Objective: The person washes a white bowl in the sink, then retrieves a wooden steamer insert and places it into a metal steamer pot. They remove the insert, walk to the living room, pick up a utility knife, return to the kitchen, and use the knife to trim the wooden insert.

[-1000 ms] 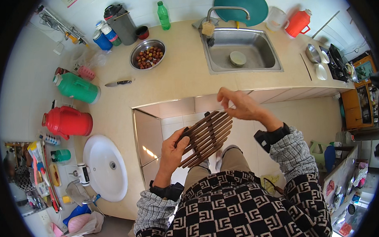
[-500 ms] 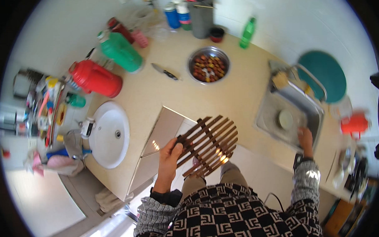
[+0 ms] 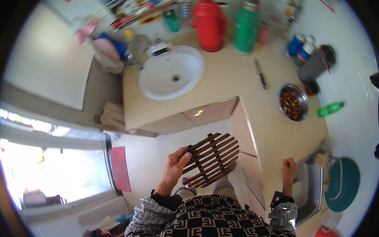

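My left hand [image 3: 173, 169] grips a round, dark brown slatted wooden rack [image 3: 212, 159] by its left edge. Its parallel slats are joined by cross bars, and I hold it out over the floor before my legs. Over the near left edge of the steel sink [image 3: 298, 161] is my right hand [image 3: 288, 170], fingers curled in, with nothing visible in them. A small pale bowl [image 3: 297, 188] in the sink is partly hidden by my right wrist.
Along the counter [image 3: 238, 81] stand a white washbasin [image 3: 155, 84], a red thermos [image 3: 209, 26], a green thermos [image 3: 247, 28], a knife [image 3: 261, 75], a steel bowl of reddish-brown pieces [image 3: 293, 103] and a fallen green bottle [image 3: 331, 109]. A teal basin [image 3: 346, 184] leans behind the sink.
My view has turned left, so the counter things appear further right. My right hand has come back from over the sink to its near edge. The rack stays in my left hand.
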